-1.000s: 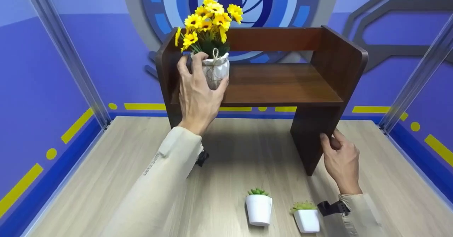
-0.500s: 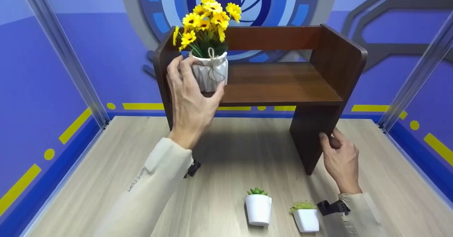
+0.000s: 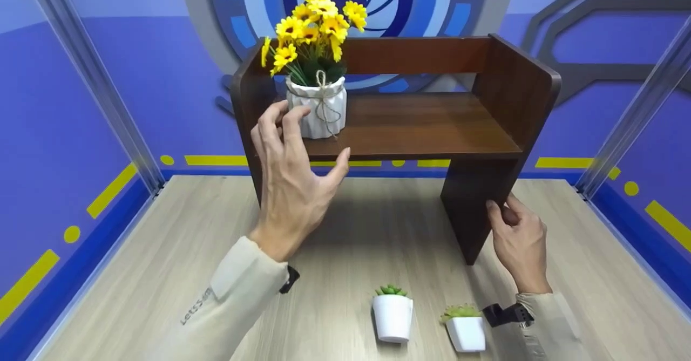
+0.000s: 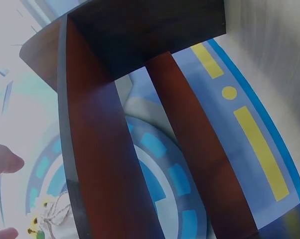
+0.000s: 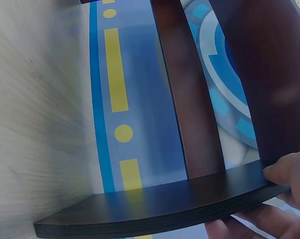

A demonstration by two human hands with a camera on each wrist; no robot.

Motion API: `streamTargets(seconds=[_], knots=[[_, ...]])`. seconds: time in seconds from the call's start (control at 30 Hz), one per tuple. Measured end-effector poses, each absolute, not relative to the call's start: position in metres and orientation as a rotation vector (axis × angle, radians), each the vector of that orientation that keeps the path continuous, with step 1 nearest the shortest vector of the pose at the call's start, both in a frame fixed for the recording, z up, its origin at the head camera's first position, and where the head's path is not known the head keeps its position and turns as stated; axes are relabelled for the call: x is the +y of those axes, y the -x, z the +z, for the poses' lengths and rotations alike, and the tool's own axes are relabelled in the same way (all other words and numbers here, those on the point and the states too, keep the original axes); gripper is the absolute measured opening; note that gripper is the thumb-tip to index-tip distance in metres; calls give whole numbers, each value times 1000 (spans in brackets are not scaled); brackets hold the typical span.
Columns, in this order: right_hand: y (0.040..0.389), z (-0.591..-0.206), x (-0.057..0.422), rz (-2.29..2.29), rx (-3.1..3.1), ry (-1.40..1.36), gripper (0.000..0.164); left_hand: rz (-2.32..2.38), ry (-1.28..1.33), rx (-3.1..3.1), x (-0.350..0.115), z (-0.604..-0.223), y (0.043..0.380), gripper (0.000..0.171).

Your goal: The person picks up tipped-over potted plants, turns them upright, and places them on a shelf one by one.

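Note:
A white ribbed pot of yellow artificial flowers (image 3: pixel 318 107) stands upright on the left part of a dark brown wooden shelf (image 3: pixel 426 123). My left hand (image 3: pixel 291 177) is just in front of the pot, thumb and fingers spread apart and not gripping it; whether a fingertip still touches the pot's left side I cannot tell. In the left wrist view the flower pot (image 4: pixel 60 216) shows only in part. My right hand (image 3: pixel 521 247) pinches the shelf's right side panel near its front edge, thumb inside and fingers outside, as the right wrist view also shows.
Two small white pots with succulents, a round one (image 3: pixel 392 318) and a square one (image 3: pixel 467 333), lie on the light wooden table (image 3: pixel 189 253) near its front. Blue printed walls (image 3: pixel 124 80) enclose the table at the back and both sides.
The flower pot moved slightly left and down onto the shelf board. My left hand let go of it and drew back down toward me. The right hand stayed on the side panel.

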State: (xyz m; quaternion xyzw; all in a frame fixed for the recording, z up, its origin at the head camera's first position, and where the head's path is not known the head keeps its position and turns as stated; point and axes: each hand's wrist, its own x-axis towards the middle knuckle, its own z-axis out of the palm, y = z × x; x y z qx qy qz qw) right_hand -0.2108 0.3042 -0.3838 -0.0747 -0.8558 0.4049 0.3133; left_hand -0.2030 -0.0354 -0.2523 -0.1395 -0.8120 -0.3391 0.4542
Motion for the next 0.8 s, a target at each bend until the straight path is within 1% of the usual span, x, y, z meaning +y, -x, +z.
streamTargets(seconds=[0.5,0.8], knots=[[210,-384,303,1053,-2255,231,23,-870,334,-2060,-32,-267,177,66],[211,-385,304,1062,-2247,225,23,-855,310,-2114,-30,-284,166,66]])
